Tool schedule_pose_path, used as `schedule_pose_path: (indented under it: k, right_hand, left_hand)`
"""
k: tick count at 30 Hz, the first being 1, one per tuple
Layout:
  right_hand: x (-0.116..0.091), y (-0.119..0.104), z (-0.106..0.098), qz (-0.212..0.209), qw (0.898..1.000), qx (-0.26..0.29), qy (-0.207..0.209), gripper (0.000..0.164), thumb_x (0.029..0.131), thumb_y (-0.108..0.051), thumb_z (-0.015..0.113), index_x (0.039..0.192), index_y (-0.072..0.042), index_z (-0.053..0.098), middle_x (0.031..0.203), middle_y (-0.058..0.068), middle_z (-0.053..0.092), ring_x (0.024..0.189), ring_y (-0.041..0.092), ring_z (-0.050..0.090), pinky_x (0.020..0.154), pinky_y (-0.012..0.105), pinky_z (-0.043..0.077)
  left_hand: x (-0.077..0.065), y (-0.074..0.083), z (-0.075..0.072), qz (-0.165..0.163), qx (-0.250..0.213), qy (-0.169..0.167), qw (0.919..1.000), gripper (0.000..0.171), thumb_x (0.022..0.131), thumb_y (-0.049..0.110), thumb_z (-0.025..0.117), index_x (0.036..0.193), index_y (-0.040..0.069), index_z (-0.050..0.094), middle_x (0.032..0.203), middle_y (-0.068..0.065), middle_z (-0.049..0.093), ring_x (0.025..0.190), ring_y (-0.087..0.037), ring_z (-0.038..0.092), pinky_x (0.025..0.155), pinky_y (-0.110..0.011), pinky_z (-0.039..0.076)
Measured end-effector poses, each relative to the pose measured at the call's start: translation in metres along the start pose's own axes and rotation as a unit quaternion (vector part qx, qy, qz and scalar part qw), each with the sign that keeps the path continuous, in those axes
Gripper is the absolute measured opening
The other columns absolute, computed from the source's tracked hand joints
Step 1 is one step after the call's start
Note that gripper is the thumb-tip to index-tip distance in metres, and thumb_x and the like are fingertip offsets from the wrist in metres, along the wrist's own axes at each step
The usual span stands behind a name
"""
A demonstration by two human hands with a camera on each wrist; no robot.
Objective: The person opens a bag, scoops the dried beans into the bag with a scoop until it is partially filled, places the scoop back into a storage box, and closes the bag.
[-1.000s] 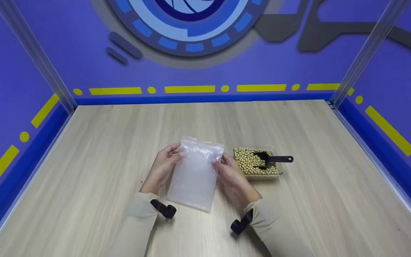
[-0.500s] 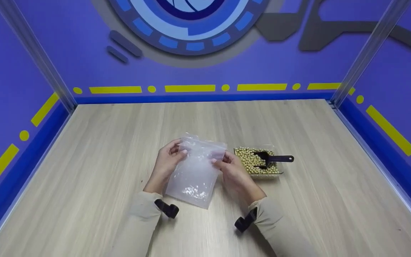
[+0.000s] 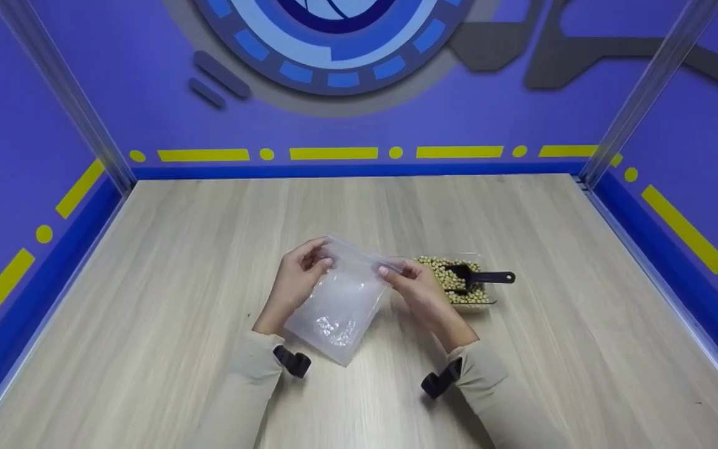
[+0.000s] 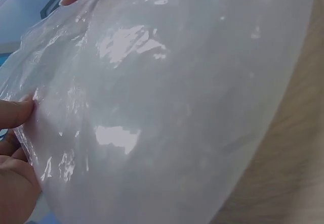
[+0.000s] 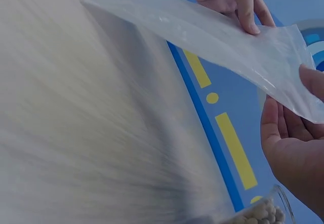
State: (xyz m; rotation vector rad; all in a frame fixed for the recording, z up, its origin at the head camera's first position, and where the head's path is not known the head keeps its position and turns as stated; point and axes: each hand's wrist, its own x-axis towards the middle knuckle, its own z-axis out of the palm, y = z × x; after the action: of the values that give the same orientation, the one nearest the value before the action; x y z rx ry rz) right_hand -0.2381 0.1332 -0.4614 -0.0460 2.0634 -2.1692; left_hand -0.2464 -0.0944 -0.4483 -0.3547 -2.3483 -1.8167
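A translucent plastic bag (image 3: 340,302) is held up between both hands, tilted, with its lower corner toward the person. My left hand (image 3: 296,280) pinches its upper left edge between thumb and fingers. On the other side, my right hand (image 3: 424,296) pinches the upper right corner, the thumb lying on the near face. The bag (image 4: 167,92) fills most of the left wrist view and looks flat, with shiny creases near the top. In the right wrist view the bag (image 5: 202,32) is seen nearly edge-on, raised off the table.
Just right of my right hand stands a clear container (image 3: 490,299) of pale round beans (image 3: 434,268), partly hidden by that hand. A black scoop (image 3: 490,277) rests in the beans, its handle pointing right. Blue panels (image 3: 359,125) enclose the wooden table (image 3: 178,262).
The bag's top has turned and shifted slightly right and up, and its lower corner has swung left. My right hand has moved right, now overlapping the container's left side.
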Motion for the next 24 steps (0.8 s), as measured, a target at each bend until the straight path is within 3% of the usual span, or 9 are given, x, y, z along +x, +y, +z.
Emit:
schedule_pose_path:
  k: [5, 12, 24]
  right_hand:
    - [0.001, -0.003, -0.005, 0.011, 0.999, 0.036, -0.032, 0.03, 0.094, -0.016, 0.06, 0.114, 0.006, 0.063, 0.1, 0.003, 0.07, 0.095, 0.012, 0.065, 0.092, 0.028, 0.05]
    - [0.0, -0.008, -0.013, 0.004, 0.996, -0.033, -0.077, 0.043, 0.097, -0.031, 0.054, 0.118, 0.006, 0.064, 0.109, 0.015, 0.071, 0.098, 0.017, 0.069, 0.097, 0.034, 0.048]
    - [-0.002, -0.012, -0.016, -0.015, 0.992, -0.091, -0.09, 0.039, 0.088, -0.03, 0.069, 0.114, -0.002, 0.069, 0.107, 0.01, 0.073, 0.097, 0.014, 0.068, 0.09, 0.026, 0.051]
  left_hand:
    - [-0.001, 0.001, 0.0, 0.023, 0.01, -0.018, 0.9995, 0.036, 0.087, -0.001, 0.064, 0.123, 0.001, 0.063, 0.091, -0.011, 0.065, 0.082, -0.016, 0.062, 0.071, -0.018, 0.052]
    - [-0.002, 0.004, 0.001, 0.051, 0.028, -0.04, 0.9975, 0.035, 0.086, 0.001, 0.066, 0.122, 0.0, 0.063, 0.091, -0.011, 0.066, 0.082, -0.013, 0.061, 0.072, -0.019, 0.052]
    - [-0.002, 0.005, 0.005, 0.068, 0.072, -0.049, 0.9939, 0.035, 0.085, 0.002, 0.067, 0.121, 0.002, 0.065, 0.091, -0.011, 0.069, 0.081, -0.015, 0.06, 0.071, -0.02, 0.049]
